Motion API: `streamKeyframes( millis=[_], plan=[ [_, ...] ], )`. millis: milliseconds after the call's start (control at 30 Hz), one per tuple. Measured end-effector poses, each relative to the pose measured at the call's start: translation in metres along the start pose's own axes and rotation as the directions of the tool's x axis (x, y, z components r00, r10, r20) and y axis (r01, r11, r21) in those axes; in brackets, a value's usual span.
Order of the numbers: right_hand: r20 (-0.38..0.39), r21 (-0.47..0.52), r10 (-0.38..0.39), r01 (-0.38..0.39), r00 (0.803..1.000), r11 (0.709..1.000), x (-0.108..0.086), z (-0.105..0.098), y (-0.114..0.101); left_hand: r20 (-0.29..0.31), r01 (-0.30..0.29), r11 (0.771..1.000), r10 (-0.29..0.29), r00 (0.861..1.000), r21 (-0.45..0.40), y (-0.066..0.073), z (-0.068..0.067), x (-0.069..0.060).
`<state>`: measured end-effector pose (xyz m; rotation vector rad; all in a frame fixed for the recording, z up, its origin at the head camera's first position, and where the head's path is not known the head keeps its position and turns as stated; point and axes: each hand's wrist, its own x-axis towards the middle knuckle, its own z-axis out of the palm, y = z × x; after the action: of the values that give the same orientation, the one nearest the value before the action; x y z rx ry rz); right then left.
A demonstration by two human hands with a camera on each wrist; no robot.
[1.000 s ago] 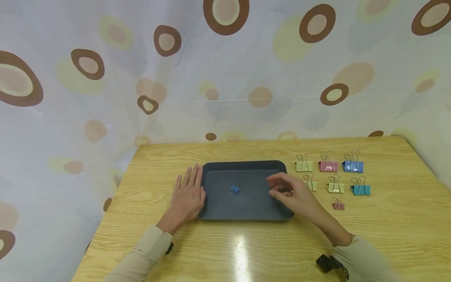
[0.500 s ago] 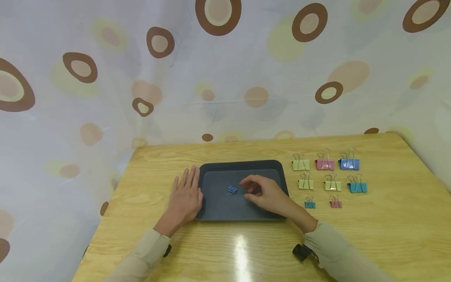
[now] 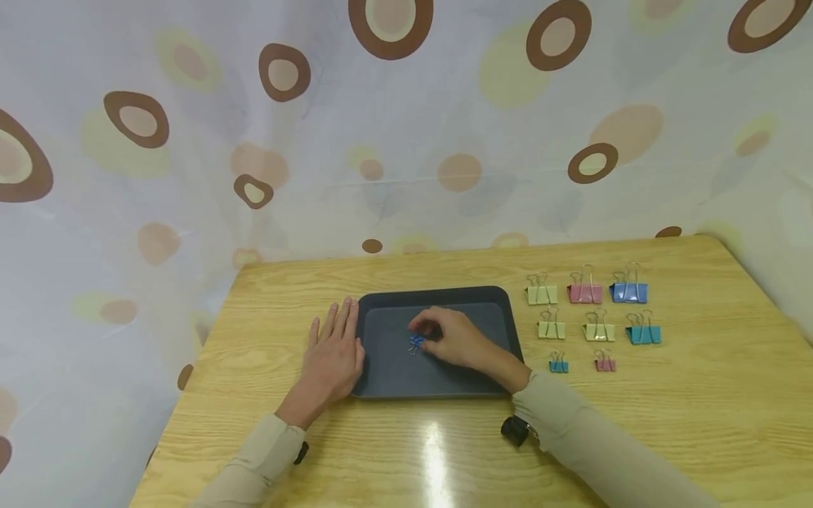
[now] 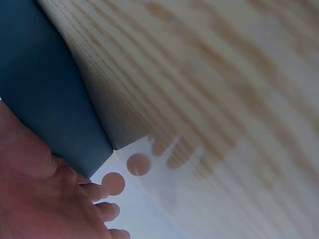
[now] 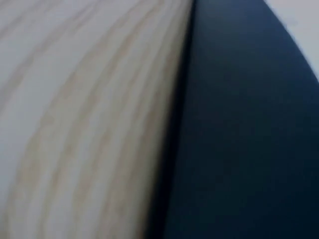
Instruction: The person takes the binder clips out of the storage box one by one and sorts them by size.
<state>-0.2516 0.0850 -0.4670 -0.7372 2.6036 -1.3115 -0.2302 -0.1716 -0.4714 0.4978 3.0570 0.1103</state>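
Observation:
In the head view, a small blue binder clip lies in the dark grey tray, its wire handles toward the tray's front. My right hand is over the tray, with bent fingers and thumb on either side of the clip and a gap between them. Whether the fingertips touch it is hard to see. Along the tray's left edge my left hand rests with straight fingers; the left wrist view shows its palm beside the tray wall. No fingers appear in the right wrist view, just the tray and table.
Right of the tray, several binder clips stand in rows on the wooden table. A large blue clip is at the back, with a pink clip beside it. Small teal and pink clips are in front. A patterned curtain hangs behind.
My right hand has moved left from the tray's right side to the small blue binder clip. The left hand keeps its place at the tray's edge. The view has shifted slightly.

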Motion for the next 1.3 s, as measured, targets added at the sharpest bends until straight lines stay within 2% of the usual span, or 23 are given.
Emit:
streamKeyframes(
  millis=[300,567,733,867,1133,1300],
  plan=[
    [0.036,-0.047,-0.030,0.031,0.999,0.998,0.001,0.006,0.006,0.004,0.003,1.000,-0.003,1.000,0.005,0.002,-0.002,0.001],
    [0.030,-0.064,-0.067,0.069,0.997,0.996,-0.003,0.007,0.007,-0.007,0.000,1.000,0.000,1.000,0.007,0.001,-0.001,0.001],
    [-0.031,0.012,-0.096,0.096,0.995,0.995,-0.007,0.001,0.005,-0.022,0.001,1.000,-0.001,1.000,-0.009,0.001,0.000,0.001],
    [-0.075,0.087,-0.068,0.074,0.995,0.993,-0.014,-0.007,0.002,-0.016,0.003,1.000,-0.003,1.000,-0.009,0.001,-0.001,0.001],
    [-0.093,0.222,0.027,-0.006,0.995,0.975,-0.033,-0.024,-0.001,0.006,0.004,1.000,-0.004,1.000,-0.010,0.000,-0.002,0.001],
    [-0.095,0.268,0.029,-0.003,0.995,0.963,-0.047,-0.031,0.000,-0.004,0.002,1.000,-0.002,1.000,-0.006,0.000,0.000,0.001]
  ],
)
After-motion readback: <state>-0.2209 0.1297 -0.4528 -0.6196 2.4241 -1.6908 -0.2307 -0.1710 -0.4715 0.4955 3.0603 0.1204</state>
